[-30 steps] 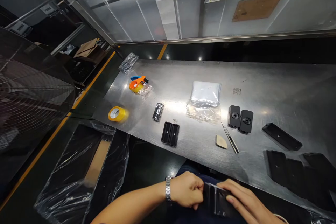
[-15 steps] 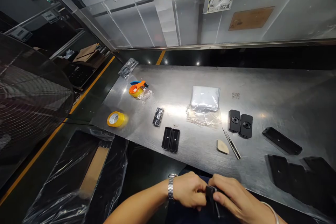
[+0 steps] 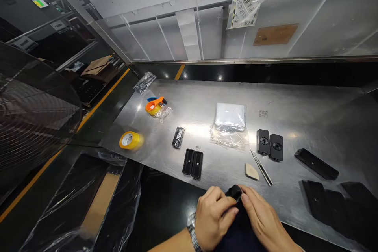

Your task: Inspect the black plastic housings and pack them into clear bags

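Observation:
My left hand (image 3: pixel 213 215), with a metal watch on the wrist, pinches a small black plastic part (image 3: pixel 234 191) at the table's front edge. From the other side my right hand (image 3: pixel 264 218) grips the same part, thumb against it. Fingers cover most of the part, so its full shape is hidden. Just beyond the hands lie a beige wedge-shaped block (image 3: pixel 251 171) and a slim metal craft knife (image 3: pixel 261 167). Two black trays (image 3: pixel 193 163) sit side by side to the left, and two black blocks with round dials (image 3: pixel 269 145) stand to the right.
On the steel table (image 3: pixel 189 90) are a yellow tape roll (image 3: pixel 130 140), an orange tape dispenser (image 3: pixel 155 106), a stack of clear plastic bags (image 3: pixel 230 118) and a wrapped black piece (image 3: pixel 178 138). More black trays (image 3: pixel 317 164) lie at right. A plastic-lined box (image 3: pixel 100 201) stands lower left.
Both hands have moved up a little with the black part, and my left hand has turned so its fingers point more upward. A thin shiny strip by my right thumb no longer shows.

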Demonstrator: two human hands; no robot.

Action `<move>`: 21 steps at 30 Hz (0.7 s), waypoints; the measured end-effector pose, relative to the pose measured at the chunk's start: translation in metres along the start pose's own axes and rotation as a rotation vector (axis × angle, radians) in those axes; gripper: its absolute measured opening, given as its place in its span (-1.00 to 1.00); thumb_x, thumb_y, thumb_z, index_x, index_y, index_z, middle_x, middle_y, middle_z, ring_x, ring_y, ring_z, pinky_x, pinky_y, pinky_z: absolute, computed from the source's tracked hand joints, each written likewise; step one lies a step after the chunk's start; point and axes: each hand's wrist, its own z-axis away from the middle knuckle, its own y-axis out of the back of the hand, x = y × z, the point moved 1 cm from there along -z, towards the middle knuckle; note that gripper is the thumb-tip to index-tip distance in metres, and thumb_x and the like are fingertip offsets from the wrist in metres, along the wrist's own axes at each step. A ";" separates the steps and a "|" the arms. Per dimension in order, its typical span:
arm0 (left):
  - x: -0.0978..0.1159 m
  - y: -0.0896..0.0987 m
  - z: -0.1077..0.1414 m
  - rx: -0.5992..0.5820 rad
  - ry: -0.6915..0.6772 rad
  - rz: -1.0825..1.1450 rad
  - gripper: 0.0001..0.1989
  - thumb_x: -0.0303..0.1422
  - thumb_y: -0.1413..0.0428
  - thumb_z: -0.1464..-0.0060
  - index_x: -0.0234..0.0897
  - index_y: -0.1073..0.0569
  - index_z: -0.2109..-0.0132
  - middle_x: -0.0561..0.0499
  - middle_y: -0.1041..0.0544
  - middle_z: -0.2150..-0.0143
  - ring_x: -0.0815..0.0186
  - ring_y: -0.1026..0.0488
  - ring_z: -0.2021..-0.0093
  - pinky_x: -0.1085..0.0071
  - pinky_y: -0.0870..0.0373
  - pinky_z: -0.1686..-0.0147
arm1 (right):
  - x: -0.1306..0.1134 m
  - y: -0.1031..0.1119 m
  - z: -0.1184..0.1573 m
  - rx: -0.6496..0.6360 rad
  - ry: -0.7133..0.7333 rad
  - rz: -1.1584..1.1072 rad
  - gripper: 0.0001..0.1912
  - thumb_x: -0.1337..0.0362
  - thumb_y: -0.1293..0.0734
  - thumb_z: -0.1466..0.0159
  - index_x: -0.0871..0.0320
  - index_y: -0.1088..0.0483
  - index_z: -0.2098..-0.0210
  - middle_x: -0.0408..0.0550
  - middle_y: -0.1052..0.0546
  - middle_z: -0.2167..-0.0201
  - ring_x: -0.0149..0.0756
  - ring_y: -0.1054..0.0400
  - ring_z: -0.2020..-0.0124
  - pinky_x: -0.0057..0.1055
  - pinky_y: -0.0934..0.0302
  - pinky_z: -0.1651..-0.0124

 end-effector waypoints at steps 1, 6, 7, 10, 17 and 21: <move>0.000 -0.004 0.000 0.018 0.003 -0.075 -0.77 -0.37 -0.01 -0.08 -0.21 -0.49 0.13 -0.04 -0.39 0.43 0.28 -0.31 0.39 0.39 -0.26 0.41 | 0.001 -0.003 0.001 0.021 0.016 0.014 -0.72 0.23 -0.04 -0.35 0.14 -0.23 0.03 0.06 -0.47 0.16 -0.26 -0.39 0.09 -0.34 -0.31 0.06; -0.003 -0.013 -0.005 -0.016 0.163 -0.093 -0.72 -0.42 0.02 -0.08 -0.22 -0.46 0.06 -0.08 -0.40 0.37 0.23 -0.32 0.33 0.33 -0.28 0.34 | 0.009 -0.024 0.008 0.062 0.035 0.070 -0.64 0.30 -0.06 -0.33 0.15 -0.05 -0.12 0.15 -0.36 -0.01 -0.22 -0.30 -0.04 -0.25 -0.30 -0.02; -0.004 -0.011 -0.007 -0.046 0.207 -0.026 -0.76 -0.41 -0.01 -0.07 -0.20 -0.50 0.14 -0.04 -0.39 0.41 0.25 -0.32 0.35 0.36 -0.27 0.35 | 0.010 -0.026 0.009 0.055 0.051 0.070 -0.61 0.31 -0.07 -0.32 0.15 -0.02 -0.13 0.16 -0.34 -0.03 -0.21 -0.29 -0.05 -0.25 -0.30 -0.02; -0.007 -0.001 -0.013 -0.075 0.317 0.190 -0.84 -0.42 -0.08 -0.02 -0.21 -0.57 0.36 0.06 -0.29 0.55 0.37 -0.27 0.48 0.44 -0.18 0.46 | 0.012 -0.025 0.010 0.001 0.093 0.030 -0.58 0.31 -0.10 -0.30 0.16 -0.01 -0.15 0.16 -0.34 -0.02 -0.18 -0.28 -0.05 -0.21 -0.28 -0.04; 0.001 0.026 -0.014 -0.067 0.236 0.420 -0.92 -0.48 -0.21 0.16 -0.26 -0.58 0.43 0.06 -0.30 0.49 0.38 -0.30 0.41 0.47 -0.24 0.38 | 0.015 0.005 0.004 -0.243 0.140 -0.232 -0.47 0.23 -0.25 -0.23 0.05 -0.09 -0.18 0.05 -0.30 -0.12 -0.12 -0.16 -0.16 -0.20 -0.12 -0.16; 0.007 0.023 -0.010 -0.131 0.066 0.418 -0.94 -0.41 -0.17 0.07 -0.29 -0.55 0.42 0.00 -0.38 0.45 0.35 -0.34 0.38 0.44 -0.27 0.35 | 0.006 0.005 0.003 -0.365 0.059 -0.418 -0.40 0.21 -0.28 -0.20 0.02 -0.08 -0.21 0.01 -0.29 -0.14 -0.11 -0.15 -0.15 -0.20 -0.09 -0.16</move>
